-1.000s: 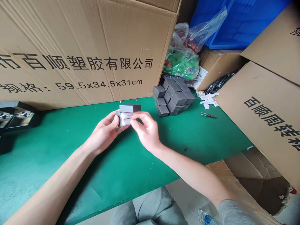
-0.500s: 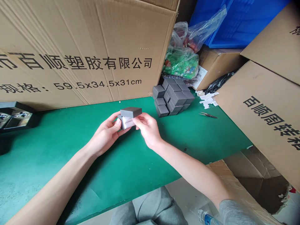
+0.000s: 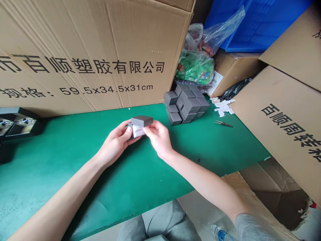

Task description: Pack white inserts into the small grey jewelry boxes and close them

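Note:
Just above the table, a small dark grey box is held between both hands, its lid [image 3: 142,121] lifted and tilted over the base. White lining or paper [image 3: 137,131] shows in the gap beneath the lid. My left hand [image 3: 115,142] is closed around the left side of the base, thumb on its near edge. My right hand [image 3: 160,138] grips the lid's right side, with thumb and finger tips close to the white lining. Whether those tips also pinch the lining is hard to make out. A stack of similar grey boxes [image 3: 187,104] stands behind and to the right.
Tweezers [image 3: 223,124] and white paper scraps [image 3: 223,106] lie right of the stack on the green table [image 3: 150,180]. A large carton [image 3: 87,40] walls off the back; another carton [image 3: 278,110] stands at right. Black display cases [image 3: 18,124] sit at far left.
The view has shifted slightly. Both hands keep their hold on the grey box, and the lid stays raised with almost no visible movement.

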`<action>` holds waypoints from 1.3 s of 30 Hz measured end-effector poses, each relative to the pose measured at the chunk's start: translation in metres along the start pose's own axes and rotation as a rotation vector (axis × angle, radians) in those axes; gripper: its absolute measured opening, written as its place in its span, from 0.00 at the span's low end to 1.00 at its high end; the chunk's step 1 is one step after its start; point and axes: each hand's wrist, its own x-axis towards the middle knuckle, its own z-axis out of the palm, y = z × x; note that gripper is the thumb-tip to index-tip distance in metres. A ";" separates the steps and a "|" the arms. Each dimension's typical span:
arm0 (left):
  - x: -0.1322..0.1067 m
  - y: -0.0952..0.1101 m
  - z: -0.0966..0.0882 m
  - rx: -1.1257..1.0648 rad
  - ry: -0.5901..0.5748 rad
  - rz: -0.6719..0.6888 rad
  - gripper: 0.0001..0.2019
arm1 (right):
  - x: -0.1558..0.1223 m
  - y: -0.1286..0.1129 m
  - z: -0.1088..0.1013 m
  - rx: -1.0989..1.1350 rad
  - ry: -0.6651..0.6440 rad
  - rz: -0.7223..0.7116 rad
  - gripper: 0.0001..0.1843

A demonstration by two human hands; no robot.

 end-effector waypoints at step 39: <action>0.000 -0.001 0.003 -0.008 0.008 -0.013 0.12 | 0.009 -0.002 -0.002 0.023 -0.151 0.147 0.17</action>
